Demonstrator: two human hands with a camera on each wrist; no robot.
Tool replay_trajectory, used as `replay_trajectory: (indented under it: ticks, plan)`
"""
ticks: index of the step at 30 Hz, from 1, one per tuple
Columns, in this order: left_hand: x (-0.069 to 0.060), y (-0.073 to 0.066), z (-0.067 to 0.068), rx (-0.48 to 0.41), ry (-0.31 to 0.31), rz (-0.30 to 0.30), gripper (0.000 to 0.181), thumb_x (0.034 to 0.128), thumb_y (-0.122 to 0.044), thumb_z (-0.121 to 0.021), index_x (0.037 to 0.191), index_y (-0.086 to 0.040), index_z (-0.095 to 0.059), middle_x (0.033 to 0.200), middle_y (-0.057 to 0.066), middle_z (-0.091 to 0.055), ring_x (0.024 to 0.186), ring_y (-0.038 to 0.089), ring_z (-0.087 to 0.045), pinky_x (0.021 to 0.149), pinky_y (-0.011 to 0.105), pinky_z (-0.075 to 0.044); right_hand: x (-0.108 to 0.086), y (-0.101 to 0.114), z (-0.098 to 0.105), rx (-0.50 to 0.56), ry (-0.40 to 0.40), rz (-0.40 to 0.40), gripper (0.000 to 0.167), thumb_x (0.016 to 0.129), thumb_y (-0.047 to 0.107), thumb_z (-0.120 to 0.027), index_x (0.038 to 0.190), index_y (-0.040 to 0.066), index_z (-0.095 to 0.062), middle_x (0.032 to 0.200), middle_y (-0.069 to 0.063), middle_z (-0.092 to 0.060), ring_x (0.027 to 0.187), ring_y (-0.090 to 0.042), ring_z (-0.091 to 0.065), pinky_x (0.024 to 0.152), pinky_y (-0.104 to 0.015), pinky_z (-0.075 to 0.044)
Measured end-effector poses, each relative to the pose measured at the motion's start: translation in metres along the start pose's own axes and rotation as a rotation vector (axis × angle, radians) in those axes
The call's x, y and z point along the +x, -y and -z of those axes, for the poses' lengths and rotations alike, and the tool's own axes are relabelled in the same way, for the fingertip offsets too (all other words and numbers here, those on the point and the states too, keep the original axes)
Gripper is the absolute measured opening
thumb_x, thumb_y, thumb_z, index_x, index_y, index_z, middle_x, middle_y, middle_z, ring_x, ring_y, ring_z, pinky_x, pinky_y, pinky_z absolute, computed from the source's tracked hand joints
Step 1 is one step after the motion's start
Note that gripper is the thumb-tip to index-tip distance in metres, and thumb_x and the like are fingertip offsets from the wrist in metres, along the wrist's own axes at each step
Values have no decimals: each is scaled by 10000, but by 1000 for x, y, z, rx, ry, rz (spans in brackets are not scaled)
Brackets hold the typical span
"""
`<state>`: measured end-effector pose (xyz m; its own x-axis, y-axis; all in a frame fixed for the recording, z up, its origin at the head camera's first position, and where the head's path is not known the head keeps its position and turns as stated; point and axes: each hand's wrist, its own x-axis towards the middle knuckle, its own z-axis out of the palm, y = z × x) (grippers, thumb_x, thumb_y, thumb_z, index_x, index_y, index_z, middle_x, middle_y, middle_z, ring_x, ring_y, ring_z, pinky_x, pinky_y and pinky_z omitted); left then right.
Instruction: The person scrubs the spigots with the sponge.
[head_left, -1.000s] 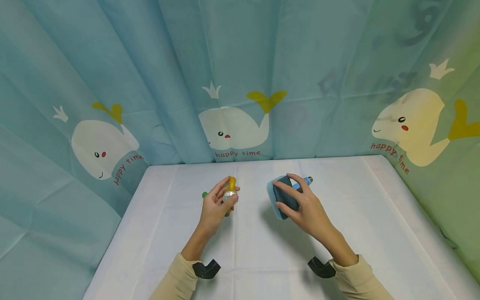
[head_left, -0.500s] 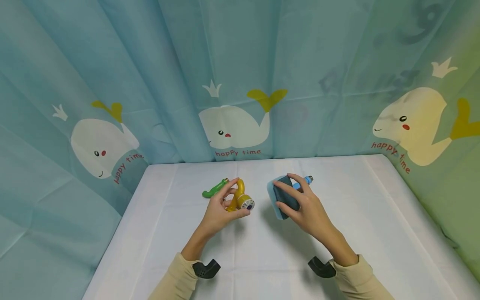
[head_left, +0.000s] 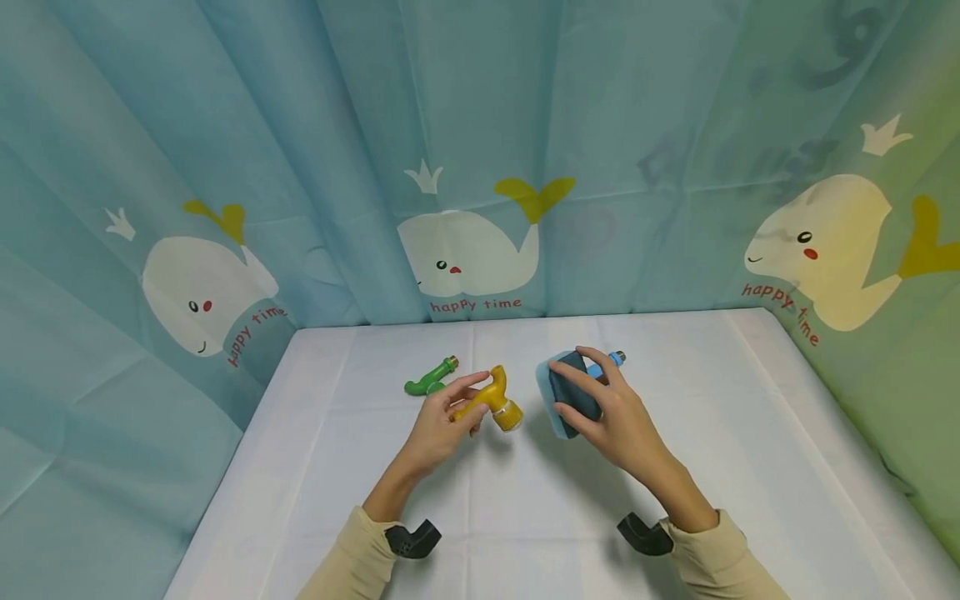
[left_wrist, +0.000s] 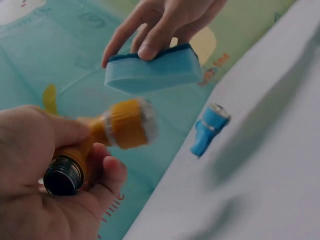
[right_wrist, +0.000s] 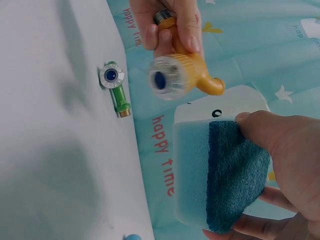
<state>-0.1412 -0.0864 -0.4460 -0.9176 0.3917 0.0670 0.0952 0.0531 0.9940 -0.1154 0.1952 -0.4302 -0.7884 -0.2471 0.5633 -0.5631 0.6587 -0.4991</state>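
Observation:
My left hand (head_left: 433, 432) holds a yellow water tap (head_left: 492, 395) above the white table, pinching its threaded inlet end between thumb and fingers. In the left wrist view the tap's dark threaded opening faces the camera, and its ribbed knob (left_wrist: 127, 124) points right. My right hand (head_left: 622, 425) grips a sponge (head_left: 574, 407) by its edges, thumb on one side and fingers on the other. In the right wrist view the sponge shows a dark scouring pad (right_wrist: 237, 170) and a light blue foam side (right_wrist: 191, 170). Tap and sponge are apart, the sponge right of the tap.
A green tap (head_left: 427, 382) lies on the table (head_left: 525, 525) beyond my left hand. Behind my right hand lies a blue tap (head_left: 606, 365), partly hidden. A curtain (head_left: 480, 108) printed with whales hangs along the table's back and sides.
My left hand has turned the yellow tap so its knob swings to the right and downward, uncovering the green tap. My right hand and the sponge have hardly moved.

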Motion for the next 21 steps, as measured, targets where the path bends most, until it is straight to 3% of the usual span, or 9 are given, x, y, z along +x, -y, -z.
replay_trajectory:
  ticks: [3,6,11,13,17,21]
  plan:
    - [1,-1,2,-66,13,48,522,1084,-123,-536,1566,-18,-364,996,146,-580,742,175,-571,643,227,-530,0,-1,1,1,-11,9,586,832,168,-880,1374,189,-659,1479,-233,-462,1120,-436,-625,804,-594,-602]
    - [3,0,5,-149,46,82,526,1097,-108,-492,1582,-33,-305,1007,169,-596,799,185,-606,711,252,-559,1,-1,1,2,-18,13,584,829,163,-882,1371,187,-662,1476,-228,-467,1106,-426,-631,795,-585,-605]
    - [3,2,7,-299,94,98,532,1055,-21,-547,1536,-97,-333,1090,222,-652,998,301,-715,949,371,-588,1,-1,1,4,-22,14,586,827,166,-883,1369,191,-662,1472,-227,-470,1111,-422,-631,799,-584,-605]
    - [3,0,7,-328,108,110,541,1043,-27,-579,1514,-93,-320,1142,269,-654,1043,328,-726,992,418,-560,0,-1,1,5,-21,14,586,828,165,-882,1370,190,-660,1470,-230,-471,1120,-429,-629,806,-591,-603]
    - [2,-2,7,-327,147,109,509,1040,-51,-598,1462,-99,-316,1269,269,-600,1042,325,-731,1005,398,-557,0,-2,0,7,-22,14,588,829,165,-882,1372,194,-659,1471,-227,-468,1135,-434,-621,813,-598,-601]
    - [1,-3,7,-340,161,107,470,1047,-40,-575,1437,-101,-320,1231,223,-573,965,278,-725,950,359,-578,0,-2,0,9,-25,17,590,828,167,-883,1373,201,-659,1474,-223,-467,1148,-430,-614,815,-595,-600]
